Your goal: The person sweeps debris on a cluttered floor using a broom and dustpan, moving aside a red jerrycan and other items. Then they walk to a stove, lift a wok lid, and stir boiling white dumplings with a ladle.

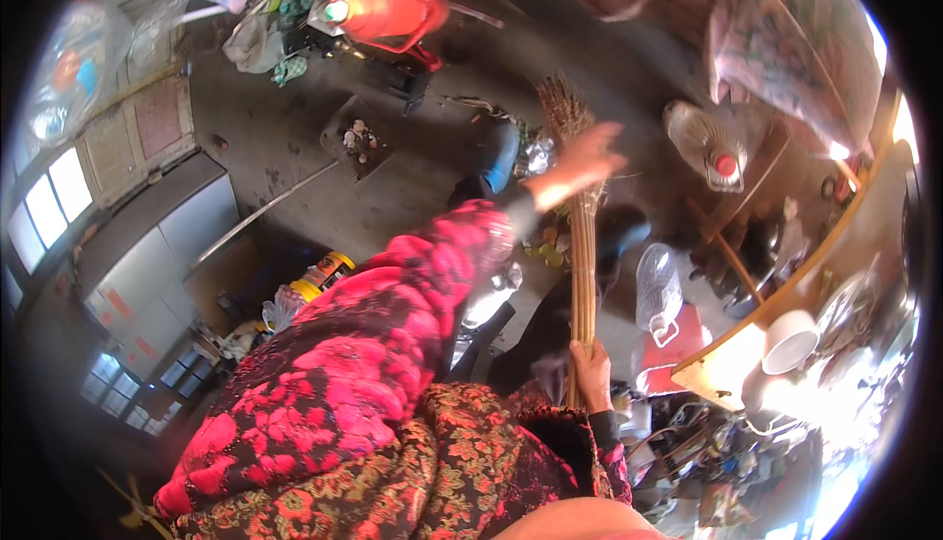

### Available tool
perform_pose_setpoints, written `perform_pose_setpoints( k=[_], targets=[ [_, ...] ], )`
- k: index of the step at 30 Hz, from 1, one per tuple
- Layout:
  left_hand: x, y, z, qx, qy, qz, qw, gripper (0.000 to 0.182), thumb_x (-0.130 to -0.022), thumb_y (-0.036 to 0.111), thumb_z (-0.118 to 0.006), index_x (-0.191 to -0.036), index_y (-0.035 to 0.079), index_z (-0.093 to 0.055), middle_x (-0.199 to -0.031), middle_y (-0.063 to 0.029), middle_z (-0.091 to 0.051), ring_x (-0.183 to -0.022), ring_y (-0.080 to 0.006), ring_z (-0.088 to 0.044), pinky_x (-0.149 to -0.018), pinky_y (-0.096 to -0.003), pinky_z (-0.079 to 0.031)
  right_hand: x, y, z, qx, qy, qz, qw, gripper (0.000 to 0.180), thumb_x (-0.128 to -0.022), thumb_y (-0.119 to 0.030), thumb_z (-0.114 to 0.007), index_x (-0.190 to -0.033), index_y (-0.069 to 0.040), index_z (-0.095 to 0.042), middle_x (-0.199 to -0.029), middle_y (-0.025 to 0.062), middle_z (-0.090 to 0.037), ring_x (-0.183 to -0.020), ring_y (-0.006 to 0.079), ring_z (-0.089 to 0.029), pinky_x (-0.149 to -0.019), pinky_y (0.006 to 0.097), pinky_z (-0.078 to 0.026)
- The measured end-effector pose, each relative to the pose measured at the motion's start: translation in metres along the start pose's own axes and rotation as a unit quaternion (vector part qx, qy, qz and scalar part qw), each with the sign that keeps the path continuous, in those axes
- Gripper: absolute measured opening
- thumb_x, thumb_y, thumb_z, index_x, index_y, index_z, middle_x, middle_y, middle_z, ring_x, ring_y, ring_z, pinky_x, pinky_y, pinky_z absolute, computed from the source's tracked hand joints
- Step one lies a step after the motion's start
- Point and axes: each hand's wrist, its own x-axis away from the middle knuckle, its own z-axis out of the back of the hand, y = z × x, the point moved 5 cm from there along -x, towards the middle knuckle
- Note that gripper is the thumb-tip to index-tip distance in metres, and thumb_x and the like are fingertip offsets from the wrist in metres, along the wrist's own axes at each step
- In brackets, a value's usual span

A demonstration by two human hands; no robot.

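A broom of bundled thin stalks runs upright through the middle of the view, brush end away from me. My right hand is closed round its lower, handle end, near my body. Across the base of the bristles reaches my left hand, blurred, its fingers spread. Whether the left palm touches the stalks is hard to tell. Below and beside the brush, scraps of leaves and a crumpled silvery wrapper lie on the floor around my shoes.
A long-handled dustpan holding pale debris lies at the left. Beyond stands a red container. On the right are a ribbed clear jug with a red cap, a clear plastic bottle and a yellow-edged table with a white mug.
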Motion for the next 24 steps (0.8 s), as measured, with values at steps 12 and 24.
perform_pose_setpoints(
  k=[12, 24],
  targets=[
    [-0.009, -0.1, 0.511, 0.049, 0.444, 0.03, 0.894, 0.026, -0.08, 0.012, -0.069, -0.102, 0.001, -0.061, -0.079, 0.0024, -0.054, -0.083, -0.0093, -0.05, -0.076, -0.0293, -0.043, 0.0, -0.126, -0.047, -0.04, -0.027, -0.004, 0.999, 0.032, -0.09, -0.032, -0.062, -0.096, -0.002, -0.052, -0.065, 0.0069, -0.055, -0.045, 0.0174, -0.057, -0.041, 0.031, -0.048],
    [-0.016, -0.088, 0.44, 0.467, 0.353, 0.131, 0.8, 0.015, -0.087, 0.025, -0.065, -0.085, 0.013, -0.056, -0.079, -0.0006, -0.064, -0.082, -0.0197, -0.067, -0.066, -0.0376, -0.051, -0.019, -0.225, -0.095, -0.054, -0.013, -0.024, 0.998, 0.027, -0.092, -0.03, -0.06, -0.096, -0.004, -0.052, -0.065, 0.0049, -0.056, -0.049, 0.0142, -0.057, -0.044, 0.0281, -0.047]
  ],
)
